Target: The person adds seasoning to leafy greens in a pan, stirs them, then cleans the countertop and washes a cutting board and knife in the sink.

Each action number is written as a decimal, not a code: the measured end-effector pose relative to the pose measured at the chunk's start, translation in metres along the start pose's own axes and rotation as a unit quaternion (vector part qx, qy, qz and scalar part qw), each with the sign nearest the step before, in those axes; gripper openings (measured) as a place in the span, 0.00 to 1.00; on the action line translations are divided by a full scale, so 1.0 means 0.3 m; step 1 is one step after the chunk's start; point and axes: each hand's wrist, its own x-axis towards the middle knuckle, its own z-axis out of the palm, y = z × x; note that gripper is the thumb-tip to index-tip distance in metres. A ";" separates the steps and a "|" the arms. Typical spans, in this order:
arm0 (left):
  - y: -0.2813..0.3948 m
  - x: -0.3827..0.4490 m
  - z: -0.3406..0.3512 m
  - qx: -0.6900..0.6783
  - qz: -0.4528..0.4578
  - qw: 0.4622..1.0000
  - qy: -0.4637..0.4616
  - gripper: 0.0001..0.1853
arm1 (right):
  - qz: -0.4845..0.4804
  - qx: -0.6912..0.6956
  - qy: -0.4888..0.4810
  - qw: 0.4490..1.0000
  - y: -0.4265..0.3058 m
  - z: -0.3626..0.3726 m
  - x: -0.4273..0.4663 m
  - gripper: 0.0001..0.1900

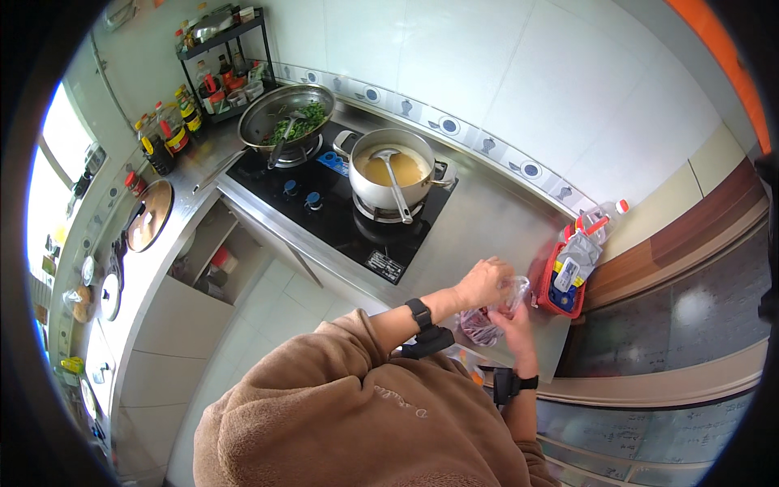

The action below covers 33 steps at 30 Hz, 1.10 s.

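Note:
A clear plastic bag [481,327] with dark reddish pieces in it rests on the steel counter, close to my body. My left hand [485,283] is at the bag's upper part, its fingers bent over the loose plastic. My right hand [516,325] pinches the gathered plastic on the bag's other side. To the left, on the gas hob, stands a metal pot [389,193] of cloudy yellowish liquid with a ladle [395,185] leaning in it. Behind it a wok [286,97] holds chopped green leaves and a metal spatula [283,143].
A red plastic basket [575,307] of packets stands right of my hands, beside a clear bottle [605,216]. Sauce bottles [173,134] and a black rack [222,39] fill the far left corner. A pan lid [152,214] lies on the left counter, above an open cabinet [213,262].

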 end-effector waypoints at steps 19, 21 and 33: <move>-0.012 -0.052 -0.070 -0.037 -0.050 0.994 -0.088 0.11 | 0.140 0.245 0.080 0.956 -0.015 0.053 -0.022 0.15; -0.014 -0.051 -0.070 -0.042 -0.018 0.999 -0.026 0.12 | 0.126 0.251 0.109 0.954 -0.028 0.048 -0.018 0.16; -0.021 -0.074 0.007 -0.066 -0.071 0.986 -0.133 0.18 | 0.055 0.213 -0.055 0.974 -0.117 -0.077 -0.025 0.04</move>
